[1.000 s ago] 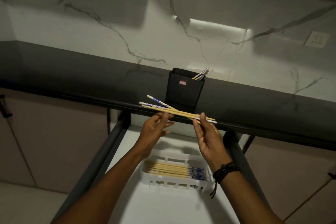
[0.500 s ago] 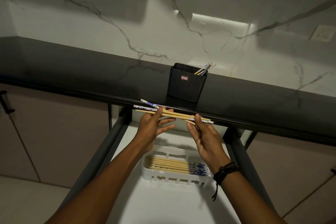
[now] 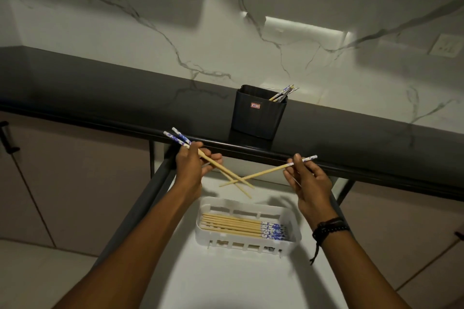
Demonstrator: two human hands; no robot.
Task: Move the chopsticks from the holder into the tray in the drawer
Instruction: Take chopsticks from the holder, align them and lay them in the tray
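Note:
A black holder [image 3: 258,114] stands on the dark counter with a few blue-patterned chopsticks [image 3: 285,93] leaning in its right corner. My left hand [image 3: 192,167] grips two wooden chopsticks [image 3: 221,170], blue ends up and to the left. My right hand [image 3: 307,180] pinches one chopstick [image 3: 263,172] near its blue end. The bare tips cross above the open drawer. Below them lies the white slotted tray [image 3: 293,223] holding several chopsticks [image 3: 236,226] laid side by side, blue ends to the right.
The white drawer floor [image 3: 226,281] runs toward me between dark side rails [image 3: 148,190]. The dark counter edge [image 3: 351,165] overhangs the drawer's back. Beige cabinet fronts flank both sides, with a black handle [image 3: 6,138] at far left. A marble wall rises behind.
The bundle that both hands held together has been split: my left hand keeps two chopsticks, my right hand has drawn one away to the right, and the hands have moved apart.

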